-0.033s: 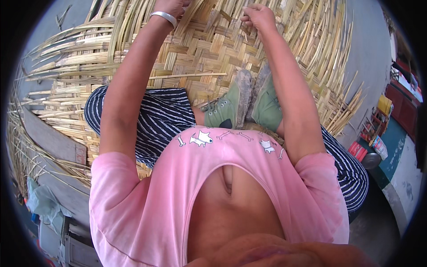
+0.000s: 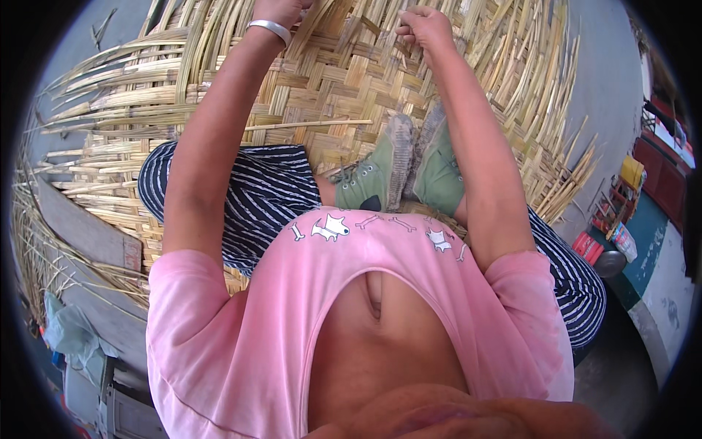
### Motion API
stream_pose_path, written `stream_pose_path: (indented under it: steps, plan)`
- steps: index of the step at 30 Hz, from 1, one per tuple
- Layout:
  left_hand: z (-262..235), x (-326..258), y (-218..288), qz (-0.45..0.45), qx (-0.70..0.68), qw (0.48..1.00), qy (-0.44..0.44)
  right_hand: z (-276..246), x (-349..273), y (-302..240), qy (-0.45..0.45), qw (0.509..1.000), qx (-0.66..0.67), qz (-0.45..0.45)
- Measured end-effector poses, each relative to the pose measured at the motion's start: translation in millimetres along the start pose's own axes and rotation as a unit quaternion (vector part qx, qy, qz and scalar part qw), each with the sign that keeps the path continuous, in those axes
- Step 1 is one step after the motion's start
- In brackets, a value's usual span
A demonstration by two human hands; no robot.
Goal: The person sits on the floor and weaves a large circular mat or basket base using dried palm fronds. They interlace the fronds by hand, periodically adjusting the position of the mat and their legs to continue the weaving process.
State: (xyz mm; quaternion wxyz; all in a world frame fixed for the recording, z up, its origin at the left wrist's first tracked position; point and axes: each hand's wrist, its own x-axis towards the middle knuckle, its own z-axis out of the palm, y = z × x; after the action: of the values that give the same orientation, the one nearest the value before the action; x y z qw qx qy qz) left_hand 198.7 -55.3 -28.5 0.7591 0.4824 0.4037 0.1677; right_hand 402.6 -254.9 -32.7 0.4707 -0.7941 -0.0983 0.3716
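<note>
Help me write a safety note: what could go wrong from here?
The left hand and right hand are bare, so splinters could prick them. The shoes rest on the woven mat, so shifting feet might dirty or bend it. Loose strip ends jut out on the right and might snag the striped trousers.

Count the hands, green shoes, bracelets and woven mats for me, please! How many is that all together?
Hands: 2, the left hand, partly cut off by the picture's top edge, and the right hand
Green shoes: 2
Silvery bracelet: 1, on the left wrist
Woven mat: 1
Total: 6
</note>
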Motion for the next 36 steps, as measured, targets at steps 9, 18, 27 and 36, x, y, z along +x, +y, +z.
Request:
stream_pose_path:
  steps: [9,18,27,36]
  plan:
    - [3,-31,-9,0.14,0.218,0.955,0.146,24,-33,-20,0.079,0.986,-0.145,-0.032]
    - [-2,-41,-3,0.11,0.351,0.913,0.177,38,-62,21,0.025,0.795,-0.47,-0.382]
    - [0,-61,-16,0.105,0.295,0.929,0.2,34,-52,15,-0.037,0.801,-0.482,-0.353]
    - [-8,-53,-41,0.085,0.212,0.948,0.222,40,-70,27,-0.039,0.809,-0.456,-0.369]
